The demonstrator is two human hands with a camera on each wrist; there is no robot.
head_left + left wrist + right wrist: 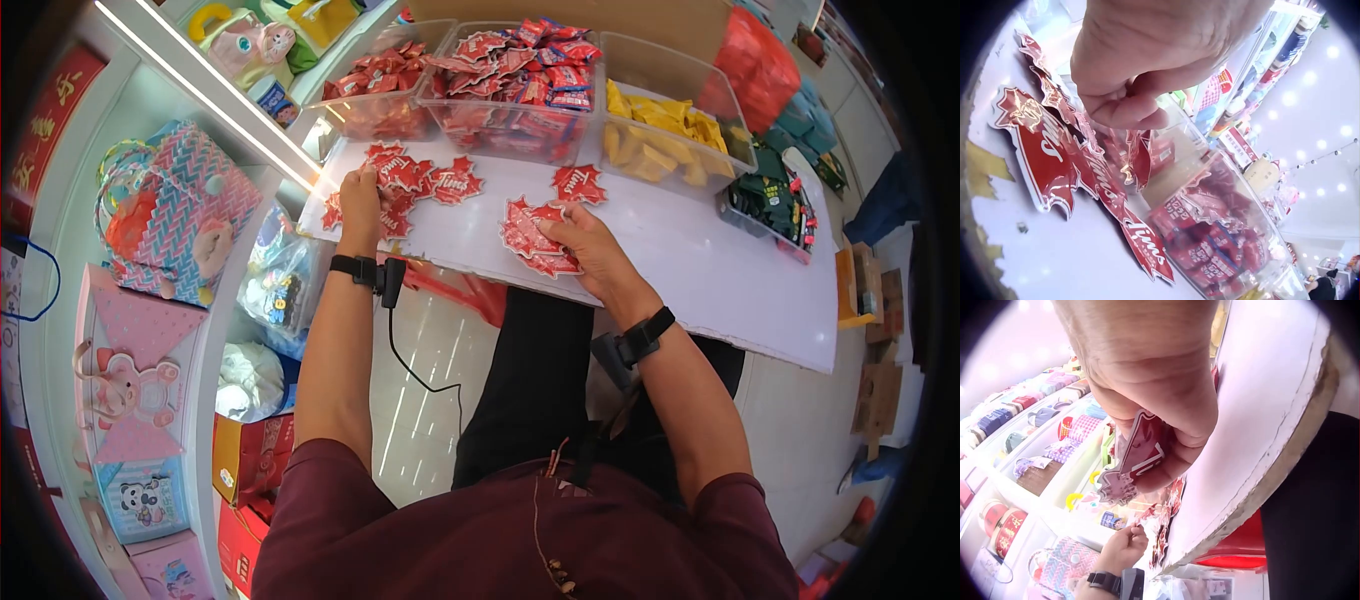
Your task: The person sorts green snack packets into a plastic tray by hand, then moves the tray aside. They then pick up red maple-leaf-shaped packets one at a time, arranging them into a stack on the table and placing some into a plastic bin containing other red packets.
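Observation:
My left hand (362,205) is at the left part of the white tabletop, over a spread of flat, glossy red maple-leaf packets (455,182) marked "Tims". In the left wrist view its fingers are curled, with one red packet (1139,159) at the fingertips. My right hand (592,250) grips a few of the same leaf packets (535,238) near the front edge, thumb on top. The right wrist view shows them (1141,447) between thumb and fingers. Another leaf packet (579,184) lies just beyond the right hand.
Along the back stand clear bins: two with red packets (520,75), one with yellow packets (665,125). A smaller tray (765,235) with dark green packets is at the right. Shelves with gift bags (180,215) flank the left. A cable (415,378) hangs from the left wrist.

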